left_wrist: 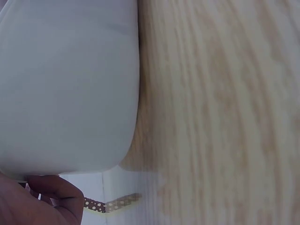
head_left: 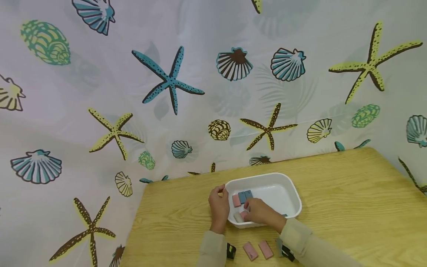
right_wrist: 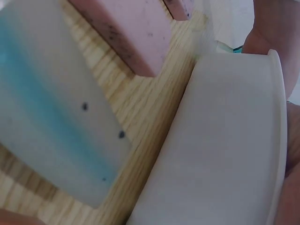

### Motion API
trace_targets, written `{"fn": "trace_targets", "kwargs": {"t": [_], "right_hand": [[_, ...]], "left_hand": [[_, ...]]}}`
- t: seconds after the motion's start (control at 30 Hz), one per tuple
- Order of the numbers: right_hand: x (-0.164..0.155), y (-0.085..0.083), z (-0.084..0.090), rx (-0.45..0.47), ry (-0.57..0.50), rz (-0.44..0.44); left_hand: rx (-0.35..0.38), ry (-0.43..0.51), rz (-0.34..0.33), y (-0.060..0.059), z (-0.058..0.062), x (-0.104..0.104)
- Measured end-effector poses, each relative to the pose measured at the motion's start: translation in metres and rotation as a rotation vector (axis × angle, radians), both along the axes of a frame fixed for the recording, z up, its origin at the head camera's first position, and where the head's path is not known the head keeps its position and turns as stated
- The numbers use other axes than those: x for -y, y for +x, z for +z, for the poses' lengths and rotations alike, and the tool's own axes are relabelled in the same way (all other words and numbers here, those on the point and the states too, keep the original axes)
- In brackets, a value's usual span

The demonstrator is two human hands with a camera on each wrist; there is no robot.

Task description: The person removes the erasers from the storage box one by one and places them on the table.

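Observation:
A white plastic tray (head_left: 277, 194) holds several small block erasers. Its left rim is gripped by my left hand (head_left: 219, 207), whose curled fingers also show at the tray's corner in the left wrist view. Inside the tray, my right hand (head_left: 261, 212) pinches a pink eraser (head_left: 244, 214) beside a whitish eraser (head_left: 238, 217). Farther back lie another pink eraser (head_left: 236, 200) and two blue-grey ones (head_left: 241, 197). In the right wrist view, the tray's outer wall (right_wrist: 220, 136) hides the right fingertips.
Two pink erasers (head_left: 250, 251) (head_left: 265, 249) lie on the wooden table (head_left: 173, 218) in front of the tray. Near the right sleeve is a whitish eraser with a blue stripe (right_wrist: 61, 108). A curtain (head_left: 200, 129) printed with shells and starfish hangs behind the table.

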State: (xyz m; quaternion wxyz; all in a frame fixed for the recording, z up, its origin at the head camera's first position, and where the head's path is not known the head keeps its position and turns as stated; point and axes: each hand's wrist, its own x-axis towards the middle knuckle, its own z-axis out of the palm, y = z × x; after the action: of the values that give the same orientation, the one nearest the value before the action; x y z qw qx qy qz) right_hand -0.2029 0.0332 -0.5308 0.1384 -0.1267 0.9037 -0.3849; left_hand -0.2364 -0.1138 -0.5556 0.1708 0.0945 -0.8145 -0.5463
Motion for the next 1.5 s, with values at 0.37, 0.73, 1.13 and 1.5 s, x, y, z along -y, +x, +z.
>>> {"fn": "trace_targets", "kwargs": {"t": [0.37, 0.73, 1.13, 1.5], "right_hand": [[0.004, -0.005, -0.003, -0.048, -0.012, 0.046], [0.009, -0.002, 0.0, -0.115, 0.027, -0.016], [-0.007, -0.007, 0.003, 0.041, -0.381, -0.179], [-0.029, 0.009, 0.039, 0.64, -1.273, 0.069]], "left_hand": [[-0.035, 0.003, -0.001, -0.002, 0.003, 0.0], [-0.032, -0.003, 0.011, -0.001, 0.004, 0.0], [-0.022, -0.001, -0.002, -0.002, -0.001, -0.002], [-0.021, -0.002, -0.008, -0.004, -0.004, 0.0]]}}
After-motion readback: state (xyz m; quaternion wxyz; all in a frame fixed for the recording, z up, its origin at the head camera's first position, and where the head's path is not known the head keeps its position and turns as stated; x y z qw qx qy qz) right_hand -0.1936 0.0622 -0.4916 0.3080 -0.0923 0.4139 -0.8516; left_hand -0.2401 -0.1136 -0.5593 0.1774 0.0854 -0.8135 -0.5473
